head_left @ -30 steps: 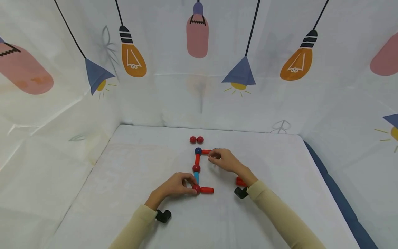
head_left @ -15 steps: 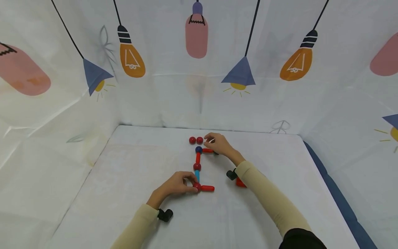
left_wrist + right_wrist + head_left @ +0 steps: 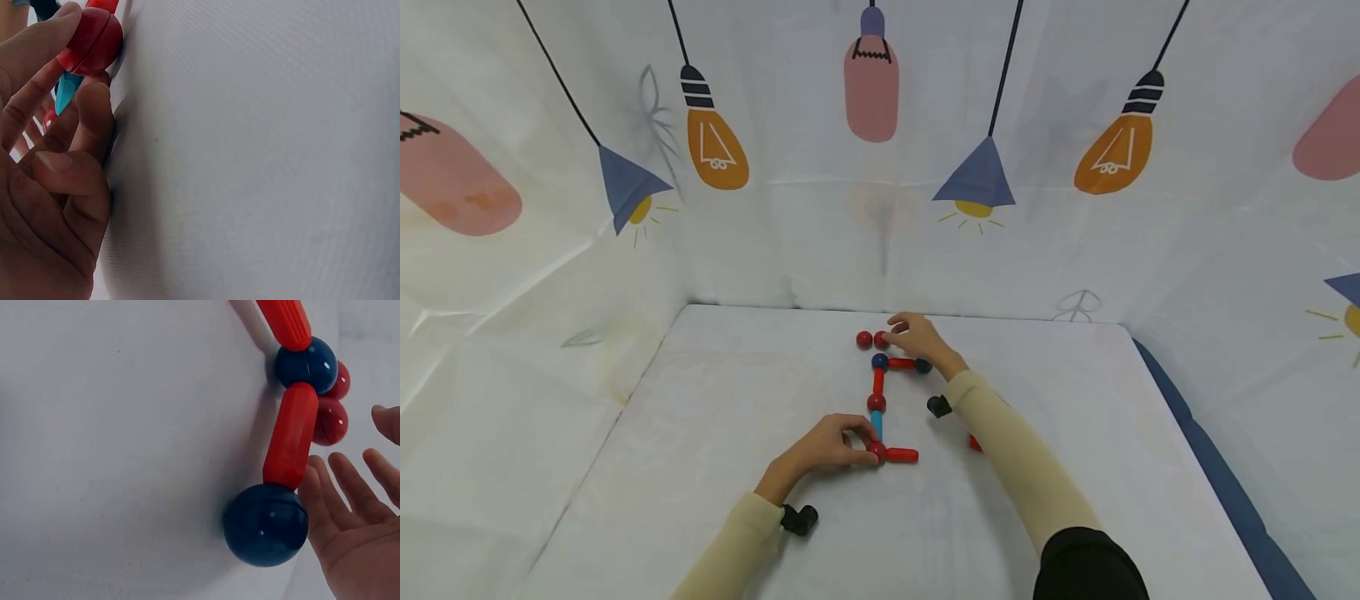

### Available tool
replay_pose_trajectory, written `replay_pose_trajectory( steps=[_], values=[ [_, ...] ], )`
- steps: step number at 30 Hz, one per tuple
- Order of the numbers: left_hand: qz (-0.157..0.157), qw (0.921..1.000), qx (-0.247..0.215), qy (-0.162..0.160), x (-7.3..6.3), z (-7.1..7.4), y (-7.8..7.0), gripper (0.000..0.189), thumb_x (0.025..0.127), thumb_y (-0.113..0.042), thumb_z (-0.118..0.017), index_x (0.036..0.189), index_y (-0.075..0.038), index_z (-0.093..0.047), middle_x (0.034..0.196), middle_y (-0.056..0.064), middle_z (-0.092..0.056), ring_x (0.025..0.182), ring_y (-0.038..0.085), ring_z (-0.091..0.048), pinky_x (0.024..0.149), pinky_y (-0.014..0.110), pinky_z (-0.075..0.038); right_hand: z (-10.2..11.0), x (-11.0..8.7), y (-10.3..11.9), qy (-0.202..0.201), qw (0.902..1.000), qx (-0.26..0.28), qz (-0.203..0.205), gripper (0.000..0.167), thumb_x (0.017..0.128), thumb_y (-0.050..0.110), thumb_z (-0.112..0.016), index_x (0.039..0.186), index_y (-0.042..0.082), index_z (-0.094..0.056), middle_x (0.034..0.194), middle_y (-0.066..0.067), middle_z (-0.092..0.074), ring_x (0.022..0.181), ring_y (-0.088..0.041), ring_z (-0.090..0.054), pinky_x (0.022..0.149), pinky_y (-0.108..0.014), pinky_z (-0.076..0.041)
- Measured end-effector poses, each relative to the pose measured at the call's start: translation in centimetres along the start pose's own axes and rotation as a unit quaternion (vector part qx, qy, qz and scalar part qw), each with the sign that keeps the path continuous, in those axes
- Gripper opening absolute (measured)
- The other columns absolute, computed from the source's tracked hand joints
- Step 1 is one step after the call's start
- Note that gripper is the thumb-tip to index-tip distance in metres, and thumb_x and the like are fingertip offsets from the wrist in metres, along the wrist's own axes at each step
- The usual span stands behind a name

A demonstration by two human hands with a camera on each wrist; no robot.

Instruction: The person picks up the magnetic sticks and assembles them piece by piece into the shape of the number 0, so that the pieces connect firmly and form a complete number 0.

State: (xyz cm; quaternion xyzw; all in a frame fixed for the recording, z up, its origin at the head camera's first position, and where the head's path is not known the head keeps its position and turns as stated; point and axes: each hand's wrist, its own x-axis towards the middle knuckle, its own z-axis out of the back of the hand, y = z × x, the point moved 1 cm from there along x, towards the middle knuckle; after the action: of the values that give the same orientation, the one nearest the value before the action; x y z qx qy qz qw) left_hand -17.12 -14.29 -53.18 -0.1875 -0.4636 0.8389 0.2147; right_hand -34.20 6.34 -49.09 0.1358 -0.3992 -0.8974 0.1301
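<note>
2 balls (image 3: 864,340) bhd rod chain (image 3: 876,402)

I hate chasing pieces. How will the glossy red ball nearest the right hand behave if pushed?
The glossy red ball will probably roll, being round and unattached. Its shiny surface may feel slippery. Pushed left, it could nudge the neighbouring red ball.

Wears a long, plain beige left sleeve (image 3: 730,546) and a matching right sleeve (image 3: 1018,467), both ending at the wrist. Carries a small black left wrist camera (image 3: 799,520) at the cuff, bent like an elbow with rounded ends, and a compact black right wrist camera (image 3: 938,406). Shows a round-edged black covering (image 3: 1090,567) across the right sleeve, material unclear. Leaves left hand (image 3: 826,443) and right hand (image 3: 922,340) bare.
</note>
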Motion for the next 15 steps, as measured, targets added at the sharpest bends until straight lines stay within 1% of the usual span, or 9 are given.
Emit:
replay_pose_trajectory(
  steps=[3,9,12,15],
  values=[
    [-0.002,1.0000,-0.001,0.001,0.0,0.1,-0.1,0.023,0.089,-0.030,-0.081,0.108,-0.020,-0.073,0.101,-0.005,-0.069,0.092,0.015,-0.060,0.073,0.025,-0.053,-0.2,0.2,0.2,0.002,0.9999,0.010,-0.009,0.046,0.101,0.028,-0.066,0.141,0.007,-0.058,0.134,-0.018,-0.065,0.116,-0.032,-0.065,0.098,-0.044,-0.056],
    [-0.001,1.0000,0.000,0.005,-0.2,0.1,0.0,0.023,0.090,-0.031,-0.081,0.110,-0.022,-0.073,0.103,-0.007,-0.069,0.089,0.012,-0.060,0.072,0.025,-0.053,-1.1,0.2,-0.1,-0.001,0.9998,-0.011,-0.017,0.043,0.101,0.031,-0.065,0.137,0.008,-0.061,0.134,-0.017,-0.066,0.123,-0.032,-0.061,0.107,-0.046,-0.050],
    [0.000,1.0000,0.002,0.005,-0.2,-0.1,0.2,0.023,0.090,-0.032,-0.080,0.110,-0.024,-0.073,0.103,-0.008,-0.069,0.089,0.011,-0.060,0.072,0.024,-0.053,-1.4,0.2,-0.4,-0.007,0.9997,-0.014,-0.020,0.042,0.101,0.031,-0.066,0.136,0.008,-0.062,0.133,-0.017,-0.066,0.123,-0.033,-0.060,0.107,-0.046,-0.050],
    [-0.001,1.0000,0.003,0.003,-0.1,-0.2,0.3,0.023,0.090,-0.032,-0.081,0.110,-0.025,-0.073,0.103,-0.009,-0.069,0.087,0.009,-0.059,0.072,0.024,-0.053,-1.5,0.3,-0.5,-0.012,0.9996,-0.019,-0.015,0.042,0.100,0.031,-0.066,0.135,0.008,-0.062,0.132,-0.017,-0.066,0.121,-0.033,-0.061,0.105,-0.046,-0.050]
  ],
)
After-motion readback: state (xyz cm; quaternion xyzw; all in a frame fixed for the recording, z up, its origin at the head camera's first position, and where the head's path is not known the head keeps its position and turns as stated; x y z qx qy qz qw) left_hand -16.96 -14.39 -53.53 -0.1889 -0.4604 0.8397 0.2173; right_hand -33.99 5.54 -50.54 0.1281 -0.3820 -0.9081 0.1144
